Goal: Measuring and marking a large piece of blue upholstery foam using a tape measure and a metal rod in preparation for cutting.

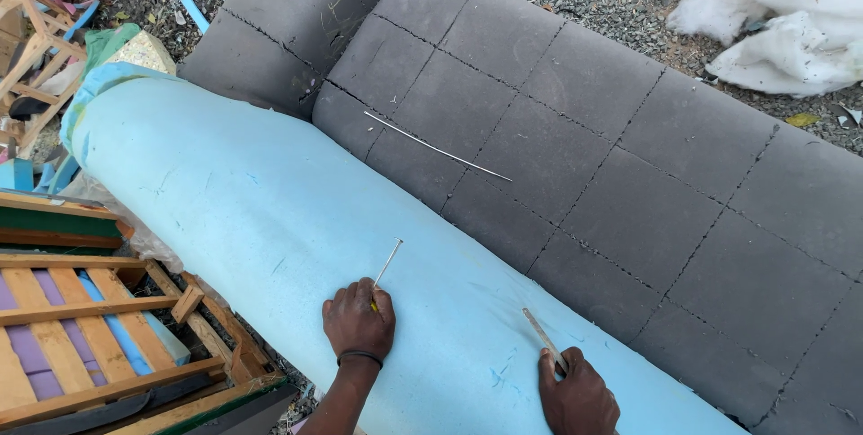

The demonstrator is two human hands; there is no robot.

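We note light-blue foam sheet (270, 210), soft, rounded over frame, beside grey quilted cushion (584, 129). Left hand (360, 320) grip closed on thin metal needle (387, 263); right hand (577, 395) grip closed on flat blade (542, 337), both w/ tips on foam.

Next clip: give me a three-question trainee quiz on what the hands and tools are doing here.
1. True or false: the left hand holds a thin metal rod over the light blue foam.
2. What does the right hand grip? A) hammer B) flat narrow blade C) brush
3. Where does the long loose needle lie?

Key: 1 true. 2 B. 3 On the grey tufted cushion, apart from both hands.
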